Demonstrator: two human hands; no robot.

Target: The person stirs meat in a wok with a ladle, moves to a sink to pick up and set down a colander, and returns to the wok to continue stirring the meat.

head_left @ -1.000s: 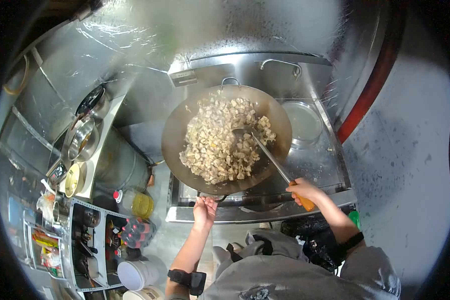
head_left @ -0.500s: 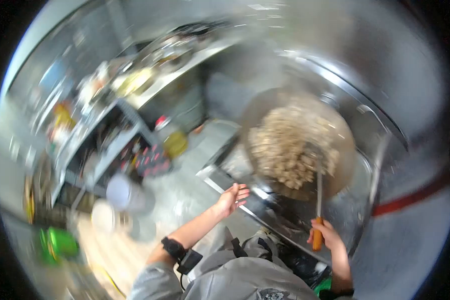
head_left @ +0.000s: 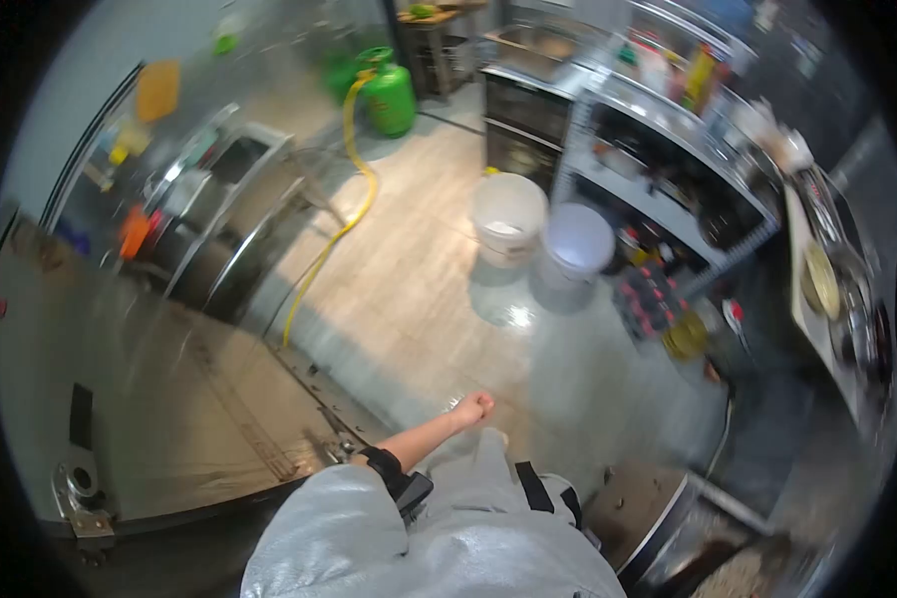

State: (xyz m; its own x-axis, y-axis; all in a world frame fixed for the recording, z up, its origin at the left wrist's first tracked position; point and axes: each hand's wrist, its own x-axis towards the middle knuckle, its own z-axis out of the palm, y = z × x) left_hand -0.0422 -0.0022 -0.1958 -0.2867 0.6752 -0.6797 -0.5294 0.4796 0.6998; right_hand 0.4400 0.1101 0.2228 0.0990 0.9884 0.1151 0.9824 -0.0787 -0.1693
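My left hand (head_left: 473, 409) hangs in front of my body over the tiled floor. Its fingers are curled into a loose fist, and nothing shows in them. A dark strap with a small device sits on that forearm. At the lower right, part of the metal stove (head_left: 658, 523) is in view. Only the edge of the pale, chunky food (head_left: 736, 578) in the wok shows there. My right hand and the orange-handled tool are out of sight.
Two white buckets (head_left: 509, 214) stand on the floor ahead, near a metal shelf (head_left: 648, 204) and an oil jug (head_left: 688, 337). A yellow hose (head_left: 357, 204) runs from a green gas cylinder (head_left: 389, 100). A sink unit (head_left: 239, 219) stands left, and a large metal surface (head_left: 189, 389) lies nearby.
My view has swung left, away from the wok, towards the floor and sink side. My left hand's fingers have curled in. My right hand, which held the orange-handled tool, has left the view.
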